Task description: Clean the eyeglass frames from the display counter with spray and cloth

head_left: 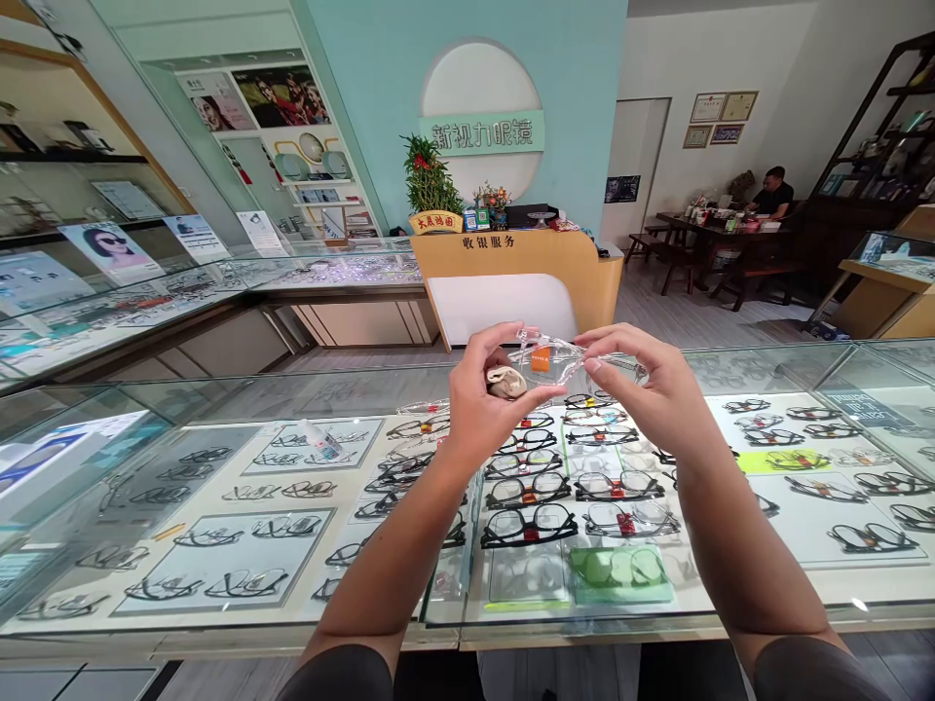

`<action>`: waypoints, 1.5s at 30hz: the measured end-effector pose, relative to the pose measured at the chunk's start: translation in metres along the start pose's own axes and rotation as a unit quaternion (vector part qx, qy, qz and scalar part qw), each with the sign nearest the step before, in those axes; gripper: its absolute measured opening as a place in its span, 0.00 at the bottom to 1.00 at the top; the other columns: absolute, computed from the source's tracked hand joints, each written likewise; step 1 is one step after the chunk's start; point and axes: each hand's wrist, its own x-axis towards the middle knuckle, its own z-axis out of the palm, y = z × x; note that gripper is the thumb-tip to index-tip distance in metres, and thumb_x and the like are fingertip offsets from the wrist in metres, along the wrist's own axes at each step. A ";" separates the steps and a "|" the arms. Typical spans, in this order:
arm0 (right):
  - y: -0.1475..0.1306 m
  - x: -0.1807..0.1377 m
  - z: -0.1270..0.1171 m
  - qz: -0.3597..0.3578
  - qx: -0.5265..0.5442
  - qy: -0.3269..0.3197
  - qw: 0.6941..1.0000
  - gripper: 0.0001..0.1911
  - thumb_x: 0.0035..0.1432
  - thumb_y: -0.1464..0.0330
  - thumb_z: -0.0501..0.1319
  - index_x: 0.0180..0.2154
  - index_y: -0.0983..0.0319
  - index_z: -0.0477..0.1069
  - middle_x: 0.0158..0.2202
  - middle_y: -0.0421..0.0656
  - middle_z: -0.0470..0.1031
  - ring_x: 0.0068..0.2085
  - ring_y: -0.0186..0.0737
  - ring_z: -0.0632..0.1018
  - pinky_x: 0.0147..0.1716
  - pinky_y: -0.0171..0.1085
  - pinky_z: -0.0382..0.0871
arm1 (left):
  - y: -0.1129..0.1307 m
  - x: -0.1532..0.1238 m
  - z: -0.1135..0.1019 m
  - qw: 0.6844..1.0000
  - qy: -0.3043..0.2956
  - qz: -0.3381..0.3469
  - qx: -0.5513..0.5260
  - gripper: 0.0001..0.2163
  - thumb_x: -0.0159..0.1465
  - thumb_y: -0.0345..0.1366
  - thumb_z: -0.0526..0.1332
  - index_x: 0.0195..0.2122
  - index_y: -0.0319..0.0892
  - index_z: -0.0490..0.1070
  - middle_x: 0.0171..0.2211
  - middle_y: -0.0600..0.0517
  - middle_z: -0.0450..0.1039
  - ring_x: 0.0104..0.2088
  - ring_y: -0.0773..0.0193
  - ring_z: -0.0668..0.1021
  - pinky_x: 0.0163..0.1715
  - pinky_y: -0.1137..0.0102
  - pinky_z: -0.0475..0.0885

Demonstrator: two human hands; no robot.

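A pair of clear-framed eyeglasses (561, 371) is held up above the glass counter, with an orange sticker (540, 359) on one lens. My left hand (476, 404) grips the frame at its left side between thumb and fingers. Tucked in that same palm is a bunched beige cloth (505, 383). My right hand (653, 389) pinches the frame near its middle, thumb and fingertips closed on it. Below the hands, rows of eyeglasses lie in the display, among them a dark-framed pair (530, 526) with a red sticker.
A small white bottle (321, 441) stands on the counter (219, 397) at left. A green lens sheet (620, 574) lies near the front edge. Beyond are a cashier desk (515, 258), side showcases (336, 273) and a person (774, 195) seated at a dark table (705, 234).
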 end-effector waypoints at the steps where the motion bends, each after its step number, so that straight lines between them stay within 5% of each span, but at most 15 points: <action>1: 0.001 0.000 0.000 0.008 0.004 -0.005 1.000 0.06 0.70 0.62 0.66 0.38 0.53 0.80 0.54 0.44 0.84 0.55 0.50 0.82 0.56 0.53 0.71 | 0.000 0.000 0.000 1.000 -0.002 -0.005 -0.013 0.39 0.51 0.43 0.84 0.61 0.50 0.71 0.56 0.43 0.82 0.49 0.50 0.86 0.45 0.57 0.84; 9: 0.005 0.003 -0.002 0.068 0.117 -0.054 0.989 0.10 0.69 0.59 0.67 0.38 0.56 0.81 0.48 0.44 0.86 0.50 0.48 0.83 0.52 0.49 0.74 | 0.003 0.000 0.000 0.997 -0.029 -0.036 -0.061 0.41 0.51 0.43 0.84 0.64 0.52 0.69 0.56 0.43 0.82 0.47 0.51 0.86 0.43 0.58 0.84; 14: 0.013 0.005 -0.002 0.065 0.139 -0.012 0.988 0.07 0.67 0.60 0.70 0.37 0.56 0.82 0.47 0.44 0.87 0.50 0.48 0.84 0.54 0.50 0.74 | 0.003 0.002 0.002 0.997 -0.033 -0.051 -0.048 0.44 0.53 0.45 0.83 0.68 0.57 0.65 0.56 0.45 0.81 0.36 0.61 0.82 0.34 0.64 0.79; 20: 0.016 0.006 -0.005 0.045 0.112 0.061 0.991 0.06 0.65 0.63 0.70 0.36 0.57 0.82 0.44 0.44 0.87 0.47 0.47 0.84 0.51 0.49 0.75 | 0.021 -0.004 0.005 0.997 0.061 -0.041 -0.006 0.21 0.62 0.44 0.78 0.51 0.48 0.73 0.41 0.54 0.78 0.27 0.71 0.72 0.27 0.72 0.68; 23: 0.011 0.003 -0.008 0.041 0.100 0.062 0.992 0.06 0.66 0.63 0.69 0.36 0.57 0.82 0.44 0.44 0.87 0.47 0.47 0.84 0.51 0.49 0.75 | 0.040 -0.012 0.008 0.999 0.031 -0.021 0.032 0.10 0.67 0.42 0.73 0.42 0.45 0.76 0.34 0.55 0.76 0.30 0.69 0.74 0.33 0.71 0.70; 27: 0.001 -0.005 -0.011 0.029 0.081 0.075 0.993 0.06 0.65 0.63 0.69 0.36 0.57 0.81 0.43 0.44 0.87 0.46 0.47 0.84 0.51 0.49 0.75 | 0.065 -0.026 0.012 0.998 -0.042 -0.040 0.032 0.10 0.70 0.42 0.70 0.34 0.44 0.78 0.31 0.54 0.78 0.32 0.65 0.78 0.38 0.69 0.72; 33: -0.007 -0.041 0.001 0.027 0.092 0.070 0.993 0.07 0.66 0.62 0.68 0.36 0.58 0.81 0.43 0.45 0.87 0.47 0.47 0.84 0.51 0.48 0.76 | 0.083 -0.064 0.015 0.985 -0.074 -0.158 -0.016 0.10 0.70 0.44 0.68 0.36 0.44 0.82 0.35 0.52 0.84 0.37 0.61 0.82 0.42 0.67 0.74; 41: -0.002 -0.117 0.034 0.017 0.012 0.111 0.994 0.06 0.70 0.65 0.65 0.39 0.56 0.80 0.47 0.46 0.85 0.51 0.49 0.84 0.53 0.50 0.77 | 0.098 -0.120 0.035 0.955 -0.014 -0.283 -0.085 0.12 0.68 0.46 0.69 0.45 0.45 0.87 0.46 0.47 0.87 0.49 0.54 0.85 0.53 0.64 0.77; 45: -0.002 -0.144 0.044 -0.017 -0.056 0.144 0.988 0.06 0.71 0.67 0.64 0.46 0.55 0.80 0.53 0.49 0.84 0.56 0.51 0.84 0.56 0.54 0.78 | 0.099 -0.134 0.047 0.933 0.013 -0.340 -0.118 0.15 0.67 0.49 0.71 0.45 0.44 0.87 0.43 0.47 0.87 0.44 0.56 0.85 0.48 0.65 0.78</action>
